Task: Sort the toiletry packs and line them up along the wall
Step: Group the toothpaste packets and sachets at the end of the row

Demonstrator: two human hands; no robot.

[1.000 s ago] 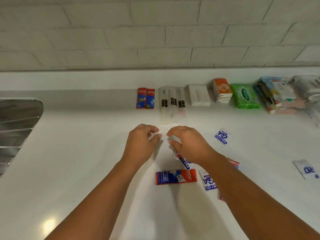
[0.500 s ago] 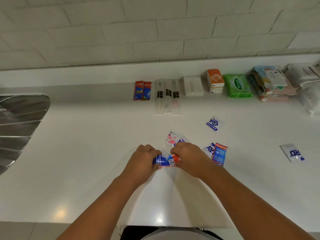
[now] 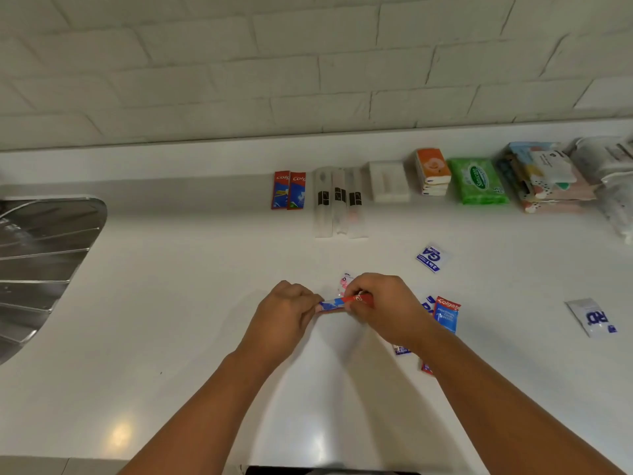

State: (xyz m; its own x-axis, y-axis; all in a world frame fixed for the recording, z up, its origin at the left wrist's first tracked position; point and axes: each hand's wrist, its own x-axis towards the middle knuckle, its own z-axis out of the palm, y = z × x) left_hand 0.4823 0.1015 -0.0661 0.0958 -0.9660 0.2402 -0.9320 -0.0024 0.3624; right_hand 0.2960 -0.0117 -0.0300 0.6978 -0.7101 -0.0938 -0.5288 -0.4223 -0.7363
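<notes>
Against the wall, at the row's left end, two toothpaste packets (image 3: 289, 190) lying side by side: the group to join. Near mid-counter (image 3: 171, 337), left hand (image 3: 286, 311) pinching the blue end of a third packet (image 3: 334, 304), right hand (image 3: 385, 303) pinching the red end. Smooth flat, turn lengthwise, set touching the pair's left side, ends level. Next, probably the loose packet (image 3: 446, 313) at right.

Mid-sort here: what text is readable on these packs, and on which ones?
"Colg": both red sachets at the wall
"Sanicare": green pack
"GA", "2 in 1": blue-white sachet
"Colgate": loose sachet beside right hand
"RD": far-right sachet
Text on the held sachet: blurred
</notes>
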